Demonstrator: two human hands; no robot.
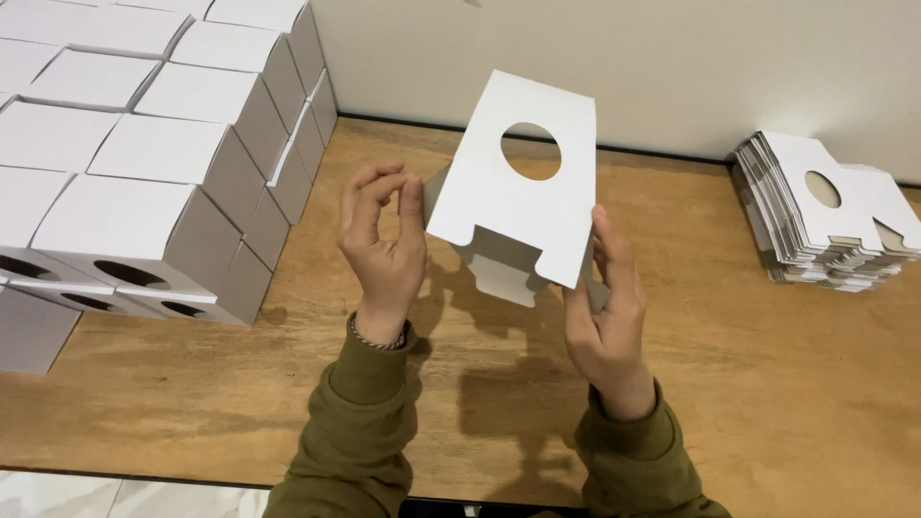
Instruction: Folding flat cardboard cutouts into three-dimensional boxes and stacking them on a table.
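I hold a white die-cut cardboard box blank (518,206) up above the wooden table (767,384). It has a round hole near its top and notched tabs at its lower edge, and it is partly folded open. My left hand (382,251) pinches its left side flap between thumb and fingers. My right hand (602,312) grips its lower right edge, fingers behind the card. Both arms wear olive green sleeves, and a bracelet sits on the left wrist.
Several assembled white boxes (144,163) are stacked in rows at the left, some showing round holes. A pile of flat white blanks (825,216) lies at the right by the beige wall (672,58). The table's front edge runs along the bottom.
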